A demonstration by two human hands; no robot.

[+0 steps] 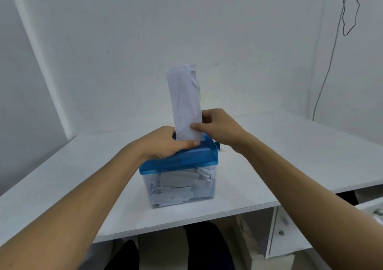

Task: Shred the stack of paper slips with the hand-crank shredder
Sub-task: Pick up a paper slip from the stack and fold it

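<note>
The white tabletop (290, 155) stretches out beneath both forearms and carries the hand-crank shredder. Its clear plastic bin (180, 186), directly below the left hand, is already packed nearly to the top with white shreds. The blue plastic shredder head (192, 159) caps the bin. The left hand (165, 143) grips this head from above, thumb laid along its near edge and fingers over the far side. The tall, slightly curled stack of white paper slips (185, 103) stands upright between the two hands, its lower end in the feed slot just beyond the left thumb. The right hand (215, 126) pinches the stack's right edge between thumb and fingers. The small crank stub (219, 146) pokes out just under the right wrist, untouched.

The risks look plain. The stack seems thick for one pass, so the cutters may jam. The crowded bin leaves shreds little room and could back them up into the blades. Once the right hand lets go for the crank, the tall slips may flop or skew in the slot
</note>
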